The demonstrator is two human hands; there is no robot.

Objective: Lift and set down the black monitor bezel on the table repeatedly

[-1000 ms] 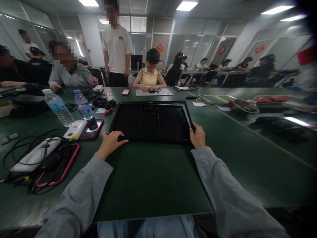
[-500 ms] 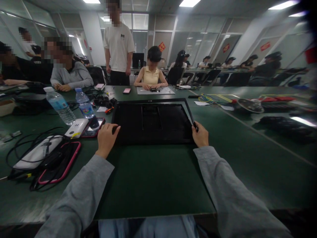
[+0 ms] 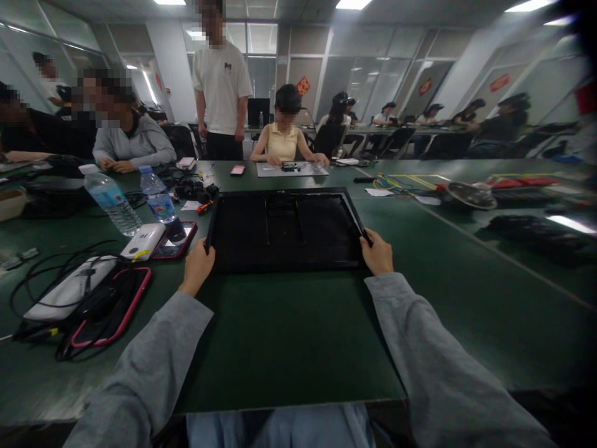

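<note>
Both hands are on it: the left hand [image 3: 198, 266] clamps the near-left edge of the black monitor panel [image 3: 284, 229], the right hand [image 3: 377, 252] closes on the near-right edge. The panel lies face down, flat on the green table [image 3: 289, 336] between them. Gripped, I'd say, but not lifted yet. Phones [image 3: 175, 239] sit just left of the left hand.

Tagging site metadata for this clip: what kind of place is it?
Probably an open-plan office used as a shared workroom: long green tables, glass partition walls, seated people working, and a black panel held by both hands.
</note>
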